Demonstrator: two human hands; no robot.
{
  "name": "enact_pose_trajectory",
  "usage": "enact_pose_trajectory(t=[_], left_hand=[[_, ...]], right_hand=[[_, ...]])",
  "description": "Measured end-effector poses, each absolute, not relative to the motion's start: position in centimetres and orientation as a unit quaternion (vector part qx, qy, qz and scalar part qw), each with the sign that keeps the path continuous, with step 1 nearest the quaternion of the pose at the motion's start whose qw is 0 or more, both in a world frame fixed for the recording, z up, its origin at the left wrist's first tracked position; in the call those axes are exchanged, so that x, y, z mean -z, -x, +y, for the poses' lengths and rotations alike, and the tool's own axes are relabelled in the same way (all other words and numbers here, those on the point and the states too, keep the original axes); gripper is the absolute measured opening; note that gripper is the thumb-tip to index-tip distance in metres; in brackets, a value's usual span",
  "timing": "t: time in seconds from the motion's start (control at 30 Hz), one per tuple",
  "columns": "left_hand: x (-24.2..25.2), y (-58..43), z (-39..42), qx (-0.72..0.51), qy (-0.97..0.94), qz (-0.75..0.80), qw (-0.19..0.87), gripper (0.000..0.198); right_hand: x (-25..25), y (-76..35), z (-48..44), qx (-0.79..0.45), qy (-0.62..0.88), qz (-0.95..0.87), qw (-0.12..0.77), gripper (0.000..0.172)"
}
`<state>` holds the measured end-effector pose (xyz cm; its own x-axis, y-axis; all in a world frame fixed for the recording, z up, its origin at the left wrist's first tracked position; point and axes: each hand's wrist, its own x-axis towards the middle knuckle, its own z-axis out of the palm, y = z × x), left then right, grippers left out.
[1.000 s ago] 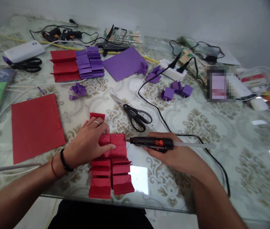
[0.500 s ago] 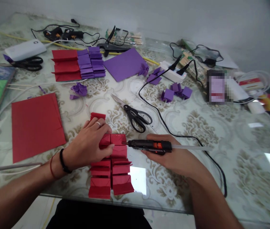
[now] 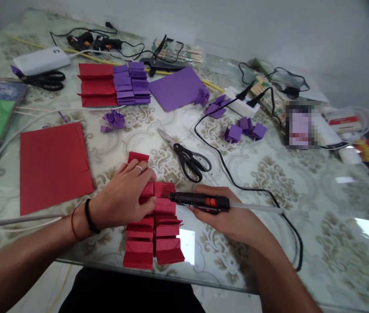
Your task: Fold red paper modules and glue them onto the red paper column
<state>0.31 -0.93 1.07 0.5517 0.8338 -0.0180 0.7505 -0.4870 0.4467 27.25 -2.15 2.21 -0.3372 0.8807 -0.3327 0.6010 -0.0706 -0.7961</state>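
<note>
My right hand point(image 3: 226, 217) grips a black hot glue gun point(image 3: 200, 201) with an orange part and a glue stick out of its back end. Its nozzle lies over the upper right panel of a folded red paper piece point(image 3: 165, 206), made of several panels in two columns. Whether the tip touches the paper, I cannot tell. Over the upper left panels rests my left hand point(image 3: 129, 191), fingers bent and thumb pointing right, holding the paper down; its fingers hide part of it. A red flap point(image 3: 139, 156) shows beyond the fingertips.
Black-handled scissors point(image 3: 189, 161) lie beyond the gun. Red sheets point(image 3: 55, 167) are at left. Farther back are a red-and-purple folded piece point(image 3: 97, 84), a purple sheet point(image 3: 176, 89) and purple folded bits point(image 3: 233, 133). A black cord point(image 3: 217, 152) crosses the right side from a white power strip point(image 3: 241, 104).
The glue gun's nozzle has shifted slightly left, farther over the upper right red panel. My left hand stays on the paper. The whole view has shifted a little.
</note>
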Motion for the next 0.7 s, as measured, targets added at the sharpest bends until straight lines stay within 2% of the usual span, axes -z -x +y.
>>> enact_pose_trajectory(t=[0.2, 0.4, 0.7], left_hand=[[-1.19, -0.36, -0.93, -0.108, -0.856, 0.461, 0.208, 0.023], [-1.08, -0.37, -0.97, -0.103, -0.864, 0.456, 0.189, 0.024], [-1.15, -0.4, -0.92, -0.098, -0.865, 0.454, 0.191, 0.023]], right_hand=[[-1.9, -27.04, -2.27, -0.468, 0.551, -0.673, 0.16, 0.022], [-1.75, -26.76, -2.35, -0.465, 0.553, -0.67, 0.17, 0.017], [-1.49, -26.46, -2.33, -0.441, 0.567, -0.671, 0.185, 0.021]])
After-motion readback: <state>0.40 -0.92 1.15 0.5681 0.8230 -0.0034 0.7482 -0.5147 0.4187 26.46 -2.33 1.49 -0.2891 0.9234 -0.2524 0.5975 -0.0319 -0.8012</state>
